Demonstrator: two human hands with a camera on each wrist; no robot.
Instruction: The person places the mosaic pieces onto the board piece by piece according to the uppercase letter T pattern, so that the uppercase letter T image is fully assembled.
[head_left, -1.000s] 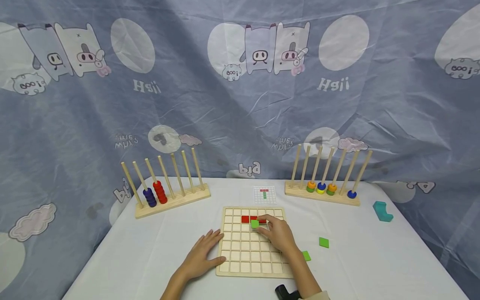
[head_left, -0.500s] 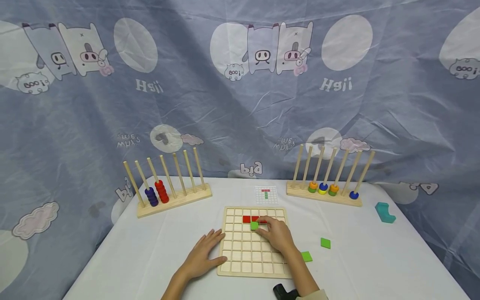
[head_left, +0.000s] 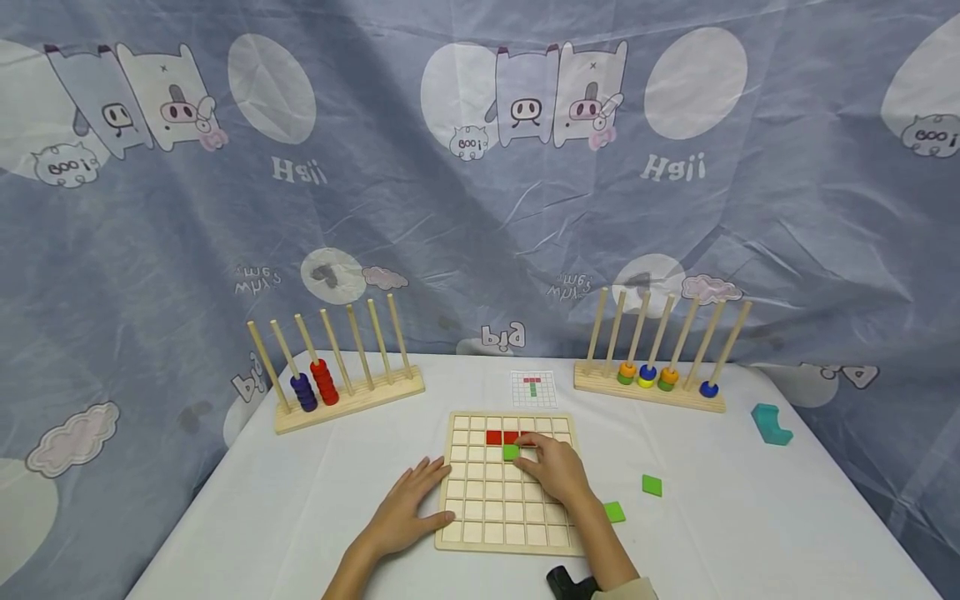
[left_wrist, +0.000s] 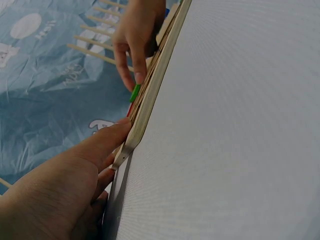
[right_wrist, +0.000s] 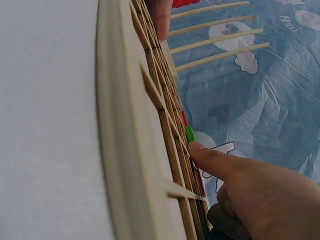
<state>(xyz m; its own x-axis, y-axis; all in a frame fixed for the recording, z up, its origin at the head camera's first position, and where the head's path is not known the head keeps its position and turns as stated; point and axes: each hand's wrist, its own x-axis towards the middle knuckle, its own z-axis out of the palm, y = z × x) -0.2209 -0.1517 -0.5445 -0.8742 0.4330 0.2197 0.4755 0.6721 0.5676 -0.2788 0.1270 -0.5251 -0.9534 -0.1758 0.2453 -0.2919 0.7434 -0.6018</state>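
A wooden grid board [head_left: 510,549] lies at the middle of the table. My right hand [head_left: 555,471] reaches over it from the right and pinches a green square tile [head_left: 511,452] at its right side, thumb and index finger on it. The tile sits at a cell just below a row of red tiles [head_left: 493,437]; the hand partly covers the row's right end. In the left wrist view the green tile [left_wrist: 135,93] stands slightly tilted under the fingertips. My left hand [head_left: 405,512] rests flat on the table, its fingertips and thumb at the board's left edge.
A printed pattern card [head_left: 533,389] lies behind the board. Peg racks with rings stand at the back left [head_left: 352,400] and back right [head_left: 648,389]. Two loose green tiles [head_left: 652,485] lie right of the board, a teal block [head_left: 770,424] farther right, a black object [head_left: 570,583] in front.
The green tile has come down from overlapping the red row to the cell below it and now lines up with the grid. My left hand has stayed in place.
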